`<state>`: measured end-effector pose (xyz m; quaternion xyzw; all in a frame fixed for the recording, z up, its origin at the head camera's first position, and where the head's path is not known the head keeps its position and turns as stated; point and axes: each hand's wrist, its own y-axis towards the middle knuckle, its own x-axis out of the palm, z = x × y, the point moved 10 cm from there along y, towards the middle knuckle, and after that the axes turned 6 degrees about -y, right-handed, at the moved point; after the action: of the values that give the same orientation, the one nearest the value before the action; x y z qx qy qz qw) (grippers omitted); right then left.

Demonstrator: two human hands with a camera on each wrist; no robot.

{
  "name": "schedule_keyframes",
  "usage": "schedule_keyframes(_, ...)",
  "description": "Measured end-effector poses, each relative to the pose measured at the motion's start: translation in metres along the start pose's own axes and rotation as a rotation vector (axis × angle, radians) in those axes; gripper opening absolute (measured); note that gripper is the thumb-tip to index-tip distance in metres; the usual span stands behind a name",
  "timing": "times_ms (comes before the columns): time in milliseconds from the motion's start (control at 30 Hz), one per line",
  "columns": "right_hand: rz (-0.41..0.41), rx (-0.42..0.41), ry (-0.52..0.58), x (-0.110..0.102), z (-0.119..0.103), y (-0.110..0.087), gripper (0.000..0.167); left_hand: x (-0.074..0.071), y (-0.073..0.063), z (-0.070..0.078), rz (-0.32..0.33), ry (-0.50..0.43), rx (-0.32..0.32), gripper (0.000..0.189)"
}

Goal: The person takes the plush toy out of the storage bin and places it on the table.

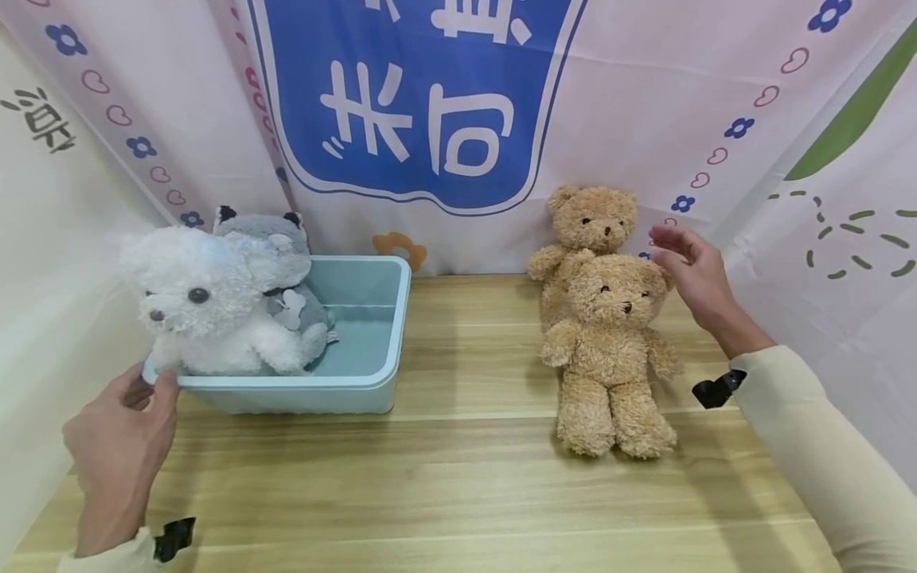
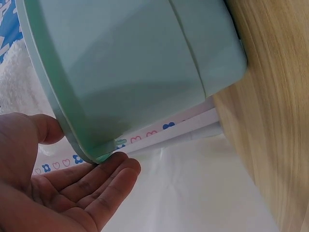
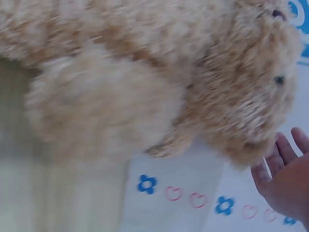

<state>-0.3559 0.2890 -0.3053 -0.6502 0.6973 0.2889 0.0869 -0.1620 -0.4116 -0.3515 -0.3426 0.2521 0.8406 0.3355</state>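
My left hand (image 1: 125,438) holds the near left corner of a light-blue plastic bin (image 1: 308,398), its thumb on the rim and the other fingers at the corner's outer side. Inside the bin, at its left end, sit a white plush dog (image 1: 208,318) and, behind it, a grey plush animal (image 1: 294,259) with dark ear tips. My right hand (image 1: 691,274) is beside the head of the front brown teddy bear (image 1: 609,350), fingers loosely extended and gripping nothing. Just behind that bear sits a second brown teddy bear (image 1: 591,219), its lower body partly hidden.
The wooden table (image 1: 458,477) spans between the bin and the bears. A printed cloth backdrop (image 1: 645,95) rises behind them, with white cloth sides at left and right. Black straps (image 1: 719,390) show at both wrists.
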Motion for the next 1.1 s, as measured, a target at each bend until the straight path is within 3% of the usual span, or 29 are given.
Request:
schedule_keyframes(133,0.022,-0.022,-0.107,0.003,-0.024,0.008,0.043,0.000,-0.001,0.003,0.005,-0.005,0.019,0.053)
schedule_keyframes(333,-0.012,-0.044,-0.103,0.022,-0.059,0.015,0.047,0.001,-0.001,0.005,-0.002,-0.008,0.027,0.054)
schedule_keyframes(467,-0.055,-0.057,-0.062,0.045,-0.082,0.019,0.049,0.002,-0.002,0.003,0.002,-0.015,0.003,0.054)
schedule_keyframes(767,-0.122,-0.176,-0.022,0.102,-0.120,0.023,0.049,0.002,-0.003,0.004,0.020,-0.016,0.009,0.052)
schedule_keyframes(1100,-0.218,-0.172,-0.006,0.156,-0.145,0.014,0.057,0.001,-0.004,0.003,0.024,-0.009,0.010,0.053)
